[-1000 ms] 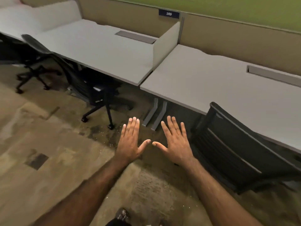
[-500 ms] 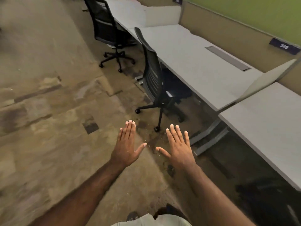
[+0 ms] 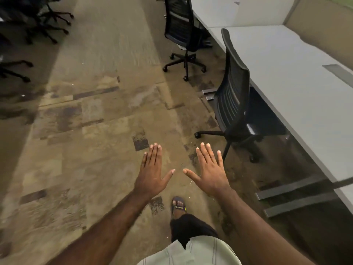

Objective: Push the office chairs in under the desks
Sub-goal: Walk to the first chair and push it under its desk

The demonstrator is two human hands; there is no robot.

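- Right of centre, the nearest office chair [image 3: 232, 96] juts from the table [image 3: 282, 73].
- Keep left hand [image 3: 151, 174] and right hand [image 3: 211, 173] flat, fingers spread, empty; press its backrest squarely.

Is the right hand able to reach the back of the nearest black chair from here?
Probably yes. The right hand is open and holds nothing, and only bare carpet lies between it and the nearest chair; a step forward looks needed.

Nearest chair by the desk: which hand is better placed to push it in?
Probably the right hand: open, empty, and on the chair side. The left hand is open too, but farther from it.
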